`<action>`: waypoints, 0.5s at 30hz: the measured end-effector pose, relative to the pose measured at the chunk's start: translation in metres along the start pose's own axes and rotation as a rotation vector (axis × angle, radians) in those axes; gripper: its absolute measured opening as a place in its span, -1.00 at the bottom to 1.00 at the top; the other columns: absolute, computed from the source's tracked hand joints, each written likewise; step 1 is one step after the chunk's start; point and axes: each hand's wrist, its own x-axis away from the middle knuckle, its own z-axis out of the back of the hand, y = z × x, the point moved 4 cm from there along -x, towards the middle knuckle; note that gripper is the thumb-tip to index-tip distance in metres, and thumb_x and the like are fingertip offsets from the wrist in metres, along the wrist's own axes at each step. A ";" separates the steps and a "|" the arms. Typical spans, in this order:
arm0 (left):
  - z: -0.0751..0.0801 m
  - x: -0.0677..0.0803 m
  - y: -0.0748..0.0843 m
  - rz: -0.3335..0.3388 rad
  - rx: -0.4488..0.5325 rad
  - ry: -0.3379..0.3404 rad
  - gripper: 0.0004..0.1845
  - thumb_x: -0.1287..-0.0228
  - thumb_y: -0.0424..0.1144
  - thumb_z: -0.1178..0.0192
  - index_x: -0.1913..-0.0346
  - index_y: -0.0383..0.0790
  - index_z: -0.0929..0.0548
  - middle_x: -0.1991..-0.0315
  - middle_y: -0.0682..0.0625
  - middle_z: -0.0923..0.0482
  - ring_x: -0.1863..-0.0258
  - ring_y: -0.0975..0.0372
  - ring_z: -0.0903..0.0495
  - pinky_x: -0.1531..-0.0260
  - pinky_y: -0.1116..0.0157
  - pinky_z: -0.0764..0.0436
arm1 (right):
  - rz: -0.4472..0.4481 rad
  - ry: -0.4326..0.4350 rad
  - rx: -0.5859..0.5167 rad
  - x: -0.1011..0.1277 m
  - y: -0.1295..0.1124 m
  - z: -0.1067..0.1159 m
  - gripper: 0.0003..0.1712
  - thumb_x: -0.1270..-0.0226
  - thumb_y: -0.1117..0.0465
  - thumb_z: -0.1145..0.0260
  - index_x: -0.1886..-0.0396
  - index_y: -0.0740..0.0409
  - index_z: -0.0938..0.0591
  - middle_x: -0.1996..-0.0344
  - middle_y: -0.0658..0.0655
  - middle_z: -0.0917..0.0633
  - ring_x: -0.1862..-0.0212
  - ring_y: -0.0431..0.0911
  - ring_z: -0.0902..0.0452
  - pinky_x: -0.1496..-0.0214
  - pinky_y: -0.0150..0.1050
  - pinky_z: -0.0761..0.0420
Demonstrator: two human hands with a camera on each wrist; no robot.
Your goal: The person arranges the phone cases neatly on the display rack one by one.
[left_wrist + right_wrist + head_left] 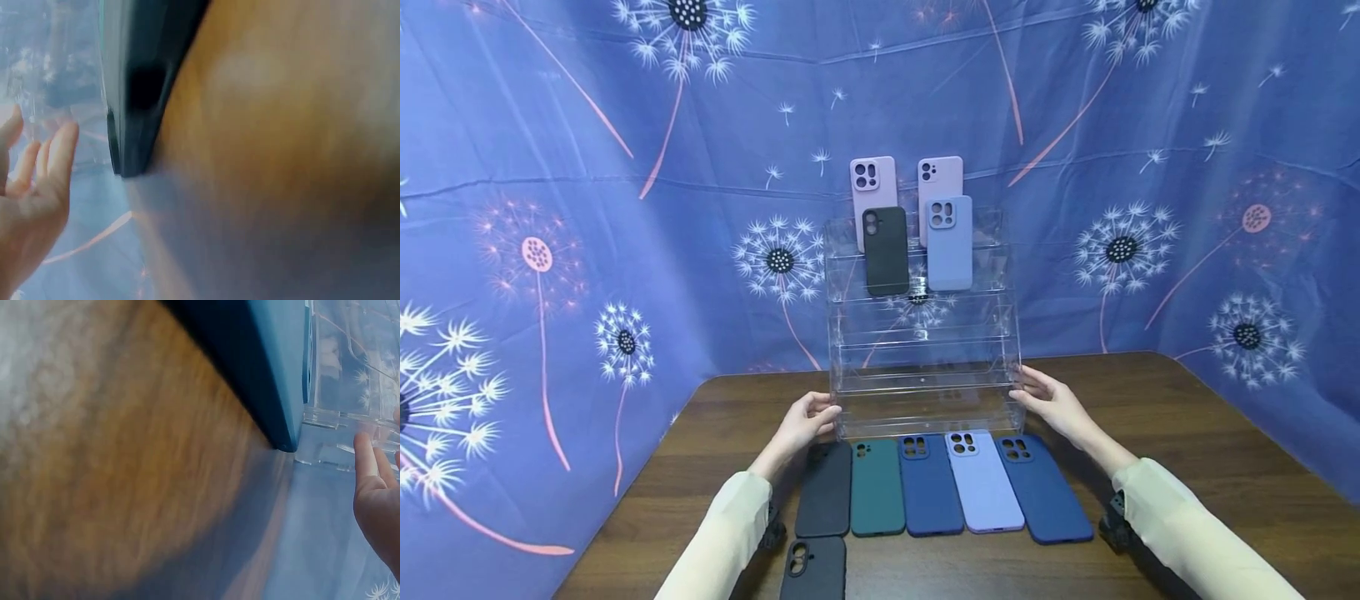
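at the back of the wooden table stands a clear plastic display stand with stepped shelves, and both hands are at its lower corners. left hand lies against the stand's left edge with its fingers lightly bent toward the plastic; the left wrist view shows the fingers mostly straight and spread, so whether they really grip the edge or only touch it i cannot tell. right hand rests at the stand's right edge, fingers extended and touching the plastic, not curled round it.

on the upper shelves of the stand lean four phone cases: two pale pink cases on the top step, and below them a black case beside a light blue case.

just in front of the stand a row of cases lies flat on the table between the arms: a dark grey case, a green case, a blue case, a lilac case and a navy case. another black case lies nearer the front edge. blue cloth with a dandelion print hangs behind and to the sides.
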 end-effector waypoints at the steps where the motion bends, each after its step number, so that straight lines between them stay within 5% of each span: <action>1: 0.001 0.001 0.000 0.008 0.002 0.025 -0.54 -0.12 -0.20 -0.17 -0.01 -0.44 -0.37 0.16 -0.26 -0.45 0.13 -0.08 -0.50 0.21 0.27 -0.60 | -0.002 -0.003 0.000 0.000 -0.001 -0.001 -0.27 -0.19 0.05 -0.17 -0.29 0.20 -0.15 -0.14 0.28 -0.40 -0.06 -0.06 -0.43 0.08 -0.42 -0.52; 6: 0.004 0.005 0.000 0.046 0.016 0.111 -0.61 -0.10 -0.23 -0.19 0.06 -0.41 -0.46 0.18 -0.31 -0.52 0.20 -0.04 -0.57 0.23 0.25 -0.60 | -0.015 -0.012 -0.013 0.000 -0.002 -0.007 -0.26 -0.20 0.02 -0.15 -0.31 0.18 -0.12 -0.17 0.28 -0.36 -0.14 0.11 -0.33 -0.03 -0.14 -0.49; 11: 0.006 0.013 0.003 0.046 -0.027 0.057 -0.57 -0.10 -0.20 -0.19 -0.01 -0.36 -0.45 0.14 -0.24 -0.53 0.17 0.02 -0.56 0.18 0.19 -0.58 | -0.012 -0.006 -0.010 0.001 -0.001 -0.006 -0.27 -0.21 0.03 -0.15 -0.31 0.18 -0.13 -0.17 0.30 -0.36 -0.13 0.12 -0.34 -0.03 -0.11 -0.48; 15: 0.004 0.031 0.025 -0.022 -0.140 -0.004 -0.61 -0.13 -0.26 -0.15 -0.01 -0.38 -0.46 0.12 -0.27 -0.52 0.15 -0.04 -0.53 0.19 0.12 -0.58 | 0.002 -0.004 0.001 0.002 -0.001 -0.001 -0.27 -0.21 0.05 -0.14 -0.30 0.21 -0.13 -0.16 0.31 -0.36 -0.11 0.14 -0.35 0.01 -0.17 -0.52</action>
